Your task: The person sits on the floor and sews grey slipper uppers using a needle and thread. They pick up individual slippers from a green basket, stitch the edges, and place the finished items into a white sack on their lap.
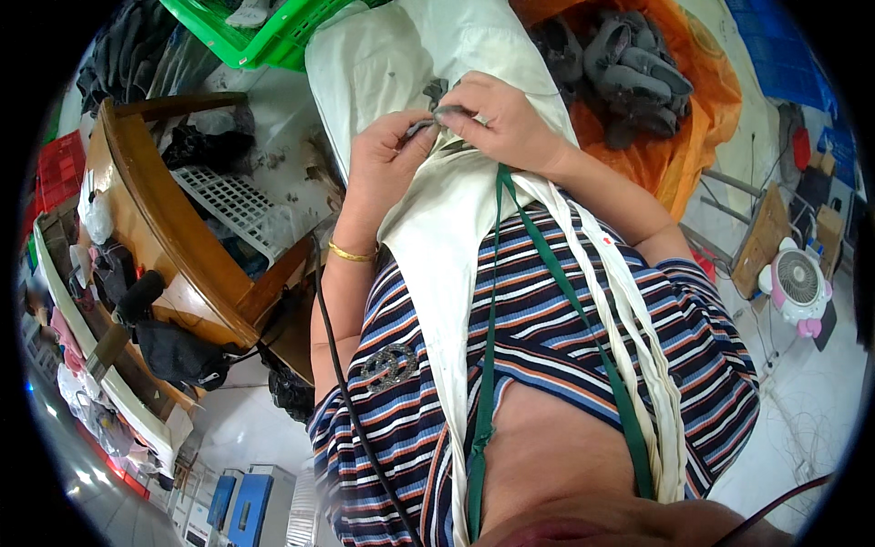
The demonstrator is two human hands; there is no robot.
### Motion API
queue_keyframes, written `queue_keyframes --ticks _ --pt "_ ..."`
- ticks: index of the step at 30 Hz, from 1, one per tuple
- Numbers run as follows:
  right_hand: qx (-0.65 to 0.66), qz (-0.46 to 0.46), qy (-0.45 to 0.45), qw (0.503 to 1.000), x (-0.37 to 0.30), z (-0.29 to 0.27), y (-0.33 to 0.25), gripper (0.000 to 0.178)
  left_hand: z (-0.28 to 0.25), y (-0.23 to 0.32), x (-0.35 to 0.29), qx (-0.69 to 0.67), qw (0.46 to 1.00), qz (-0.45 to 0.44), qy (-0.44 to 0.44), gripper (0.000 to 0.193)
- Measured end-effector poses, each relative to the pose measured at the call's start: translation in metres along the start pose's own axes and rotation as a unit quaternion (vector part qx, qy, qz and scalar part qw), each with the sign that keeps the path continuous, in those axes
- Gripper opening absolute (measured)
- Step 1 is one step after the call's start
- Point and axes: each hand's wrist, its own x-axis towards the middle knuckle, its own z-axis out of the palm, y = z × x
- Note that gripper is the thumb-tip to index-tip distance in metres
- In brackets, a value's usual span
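Both hands are pinching a small dark grey fabric piece (436,117) over the cream cloth apron (437,219) on the lap: the left hand (387,164) is gripping one end, the right hand (497,123) is pressing fingertips together on the other. Keeping the piece taut between close-set pinches looks wisest, well away from the orange sack of grey shoe parts (629,64).

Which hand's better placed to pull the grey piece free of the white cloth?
Likely the right hand: its fingertips already pinch the small grey piece from above. The left hand sits lower, gripping the white cloth, so it suits bracing.
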Motion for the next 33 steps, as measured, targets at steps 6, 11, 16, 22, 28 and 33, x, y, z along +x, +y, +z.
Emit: queue_keyframes --ticks 6,11,16,22,28,33 --pt "0.039 -0.013 0.005 0.999 -0.001 0.000 -0.002 0.010 -0.004 -0.003 0.000 -0.144 0.982 -0.112 -0.041 0.016" --pt "0.068 0.009 0.014 0.998 -0.008 0.004 -0.002 0.013 0.000 0.002 -0.002 -0.191 0.974 -0.120 -0.026 0.016" --pt "0.101 0.099 -0.037 0.989 -0.010 -0.010 0.002 0.018 -0.004 -0.013 -0.009 -0.117 0.989 -0.095 0.001 0.015" --pt "0.183 0.159 -0.071 0.968 0.001 -0.030 0.004 0.017 -0.016 0.001 -0.007 0.085 0.992 0.092 0.025 0.018" --pt "0.132 0.132 -0.225 0.956 0.008 -0.037 -0.011 0.014 -0.017 0.017 -0.008 0.227 0.947 0.228 0.011 0.024" --pt "0.118 0.073 -0.230 0.963 0.011 -0.038 -0.011 0.017 -0.016 0.024 -0.010 0.239 0.933 0.269 0.028 0.027"
